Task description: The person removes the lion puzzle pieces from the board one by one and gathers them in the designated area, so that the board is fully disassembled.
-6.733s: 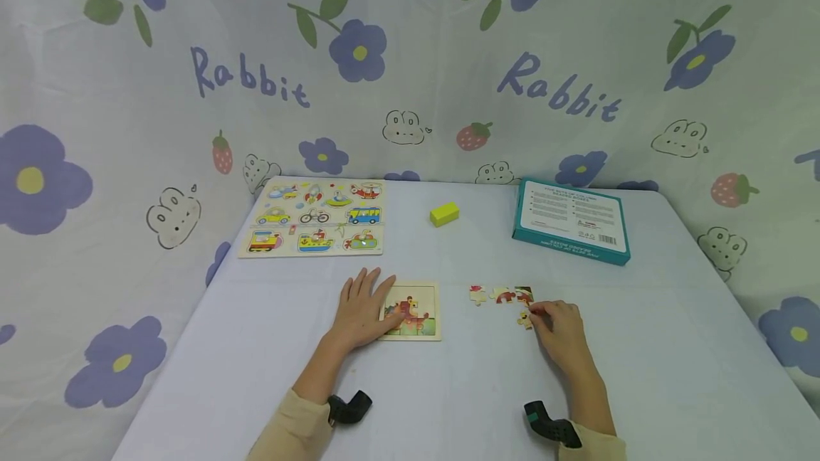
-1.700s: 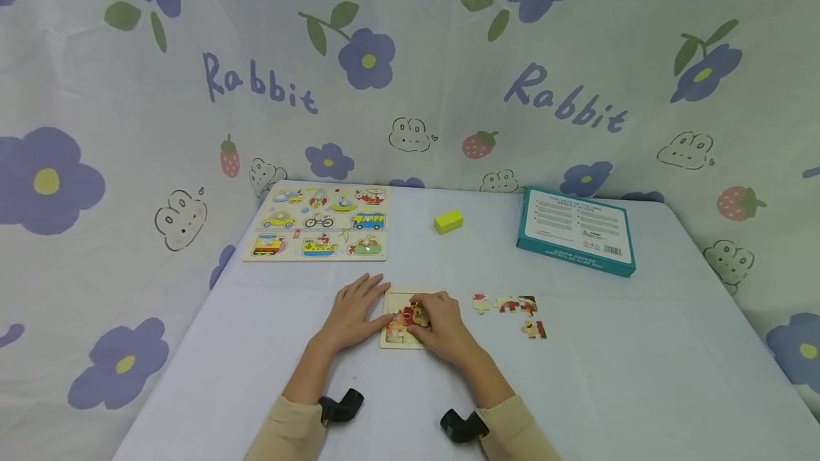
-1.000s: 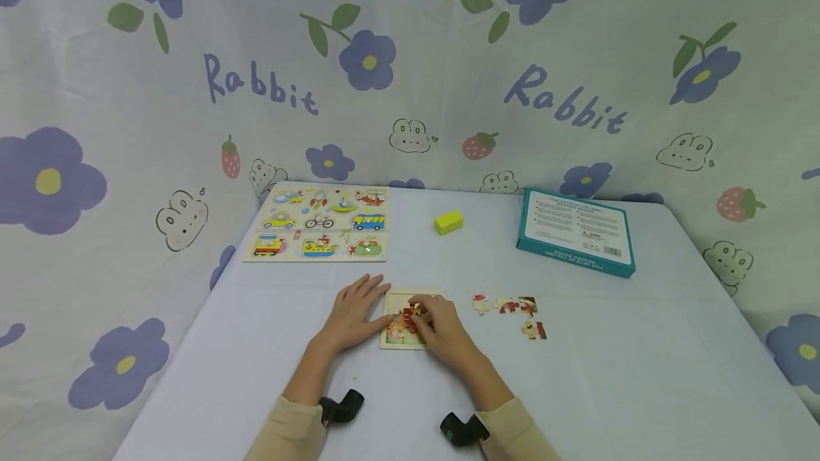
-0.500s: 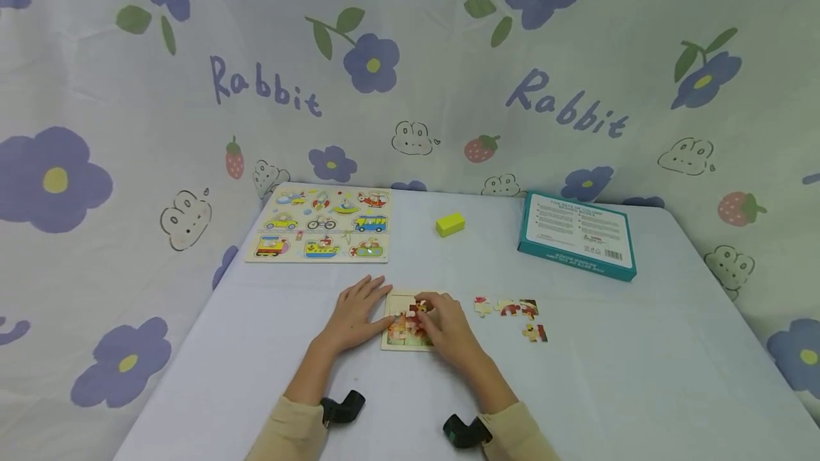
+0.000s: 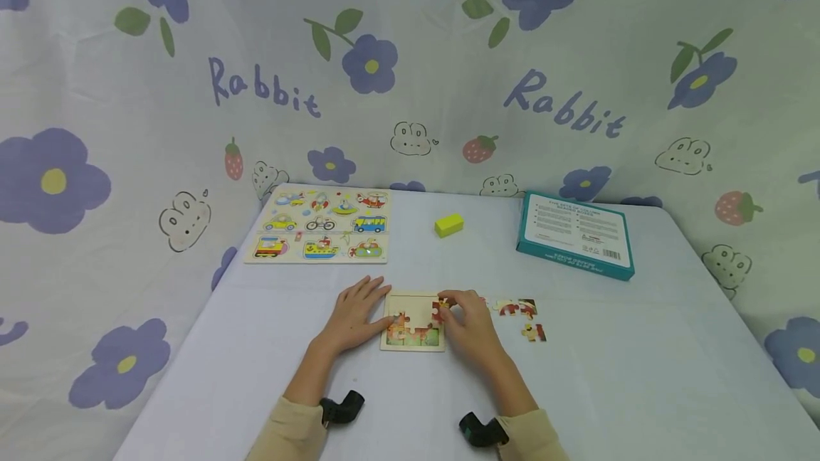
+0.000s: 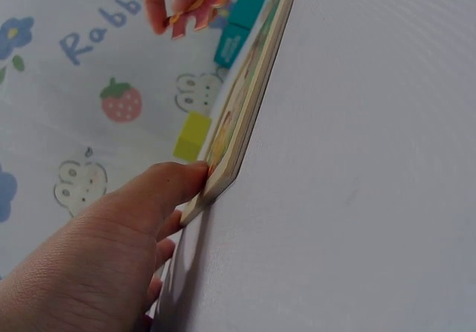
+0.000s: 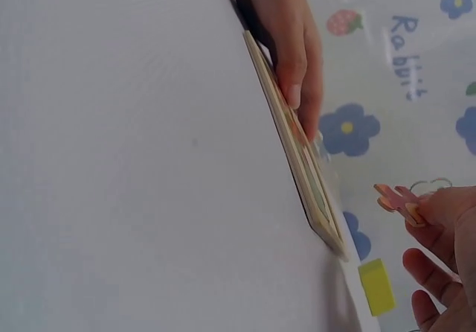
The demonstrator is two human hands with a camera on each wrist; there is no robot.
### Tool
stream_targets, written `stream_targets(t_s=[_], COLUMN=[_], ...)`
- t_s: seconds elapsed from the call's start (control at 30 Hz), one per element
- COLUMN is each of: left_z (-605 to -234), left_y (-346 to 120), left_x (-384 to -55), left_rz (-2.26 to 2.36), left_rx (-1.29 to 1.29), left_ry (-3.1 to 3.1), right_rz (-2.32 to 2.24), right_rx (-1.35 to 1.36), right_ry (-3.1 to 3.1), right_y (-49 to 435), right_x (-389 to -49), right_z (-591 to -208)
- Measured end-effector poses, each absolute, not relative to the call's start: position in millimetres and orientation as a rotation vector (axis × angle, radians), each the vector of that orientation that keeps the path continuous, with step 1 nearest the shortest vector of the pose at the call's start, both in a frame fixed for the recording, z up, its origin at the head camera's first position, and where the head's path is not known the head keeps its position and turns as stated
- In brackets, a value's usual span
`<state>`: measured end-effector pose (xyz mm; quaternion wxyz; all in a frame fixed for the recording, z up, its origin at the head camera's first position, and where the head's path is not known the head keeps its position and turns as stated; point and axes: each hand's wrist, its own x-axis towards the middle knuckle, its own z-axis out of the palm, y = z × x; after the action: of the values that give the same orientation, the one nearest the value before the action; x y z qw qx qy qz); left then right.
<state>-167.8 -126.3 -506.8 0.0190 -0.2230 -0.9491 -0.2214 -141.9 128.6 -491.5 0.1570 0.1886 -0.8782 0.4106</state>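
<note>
White bench (image 5: 640, 368) on the near side, pale hanging cloth (image 5: 423, 34) at the far, left and right sides, printed with purple flowers (image 5: 54, 181), red strawberries (image 5: 477, 150), outlined rabbit faces (image 5: 411, 139) and purple "Rabbit" lettering (image 5: 564, 104), soft, even light

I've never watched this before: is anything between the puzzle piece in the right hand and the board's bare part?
Nothing visible. The right hand holds the puzzle piece raised near the right edge of the board; the left hand touches its left side.
</note>
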Motion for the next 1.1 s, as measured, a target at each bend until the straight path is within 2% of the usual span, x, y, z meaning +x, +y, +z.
stream_targets(t_s=[0.67, 1.1], left_z=[-509, -509], left_y=[-128, -127], left_x=[-168, -170], left_rz=[-0.696, -0.683], left_rx=[-0.692, -0.685], left_ry=[-2.926, -2.966], right_rz=[1.074, 1.101], right_rx=[0.364, 0.141], right_ry=[-2.513, -2.559], right_y=[182, 208], right_x=[-137, -122], right_z=[-490, -489])
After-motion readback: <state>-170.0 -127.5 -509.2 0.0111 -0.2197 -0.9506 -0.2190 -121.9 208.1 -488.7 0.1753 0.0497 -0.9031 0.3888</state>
